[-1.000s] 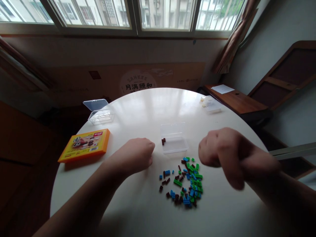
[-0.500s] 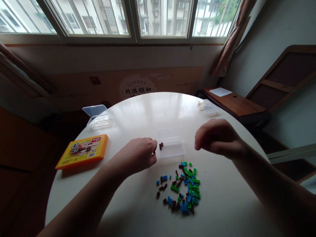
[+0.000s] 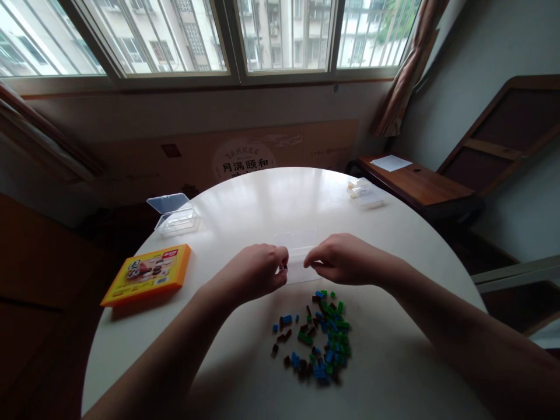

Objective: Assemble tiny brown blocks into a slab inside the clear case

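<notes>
A clear plastic box [image 3: 301, 274] with its lid laid back sits mid-table, between my two hands. My left hand [image 3: 265, 268] is closed in a pinch at the box's left side. A small dark brown building brick [image 3: 283, 268] shows at its fingertips. My right hand [image 3: 336, 259] is over the box's right side, its fingers curled and drawn toward the thumb; anything between them is hidden. On the near side of the box lies a loose pile of small green, blue and brown building bricks [image 3: 330, 335]. The hands cover part of the box's inside.
An orange and yellow box [image 3: 149, 274] lies at the table's left edge. Behind it stands another open clear case [image 3: 177, 219]. A clear container [image 3: 366, 193] with pale contents is at the far right of the round white table [image 3: 245, 204]. A wooden chair-desk [image 3: 420, 184] stands beyond.
My right hand has moved left and down to the box's right side. My left hand has shifted slightly right, over the box's left edge. The view has tilted a little.
</notes>
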A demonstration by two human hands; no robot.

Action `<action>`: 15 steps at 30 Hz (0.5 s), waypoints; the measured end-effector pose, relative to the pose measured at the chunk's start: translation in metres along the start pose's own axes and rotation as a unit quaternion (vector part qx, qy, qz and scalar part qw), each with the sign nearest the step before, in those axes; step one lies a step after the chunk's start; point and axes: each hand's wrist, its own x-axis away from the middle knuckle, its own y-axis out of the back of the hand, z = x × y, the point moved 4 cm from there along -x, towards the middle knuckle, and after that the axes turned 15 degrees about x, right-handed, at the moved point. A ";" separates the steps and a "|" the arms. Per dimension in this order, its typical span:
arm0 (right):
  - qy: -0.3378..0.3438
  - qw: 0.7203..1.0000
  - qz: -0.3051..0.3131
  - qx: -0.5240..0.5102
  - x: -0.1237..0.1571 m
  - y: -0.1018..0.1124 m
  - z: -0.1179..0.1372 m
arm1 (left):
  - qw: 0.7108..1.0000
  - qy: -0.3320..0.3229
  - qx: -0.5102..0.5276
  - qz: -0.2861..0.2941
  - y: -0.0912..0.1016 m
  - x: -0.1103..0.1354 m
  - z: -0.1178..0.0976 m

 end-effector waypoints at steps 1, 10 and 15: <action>-0.005 1.000 0.007 0.000 -0.001 -0.003 -0.001 | 1.000 -0.002 -0.001 0.000 -0.002 -0.002 0.001; -0.022 1.000 0.013 0.000 -0.005 -0.013 0.001 | 0.997 0.002 0.071 -0.012 0.005 0.001 0.006; -0.017 1.000 -0.005 -0.005 -0.009 -0.015 0.005 | 0.995 0.046 0.085 -0.005 0.018 0.018 0.025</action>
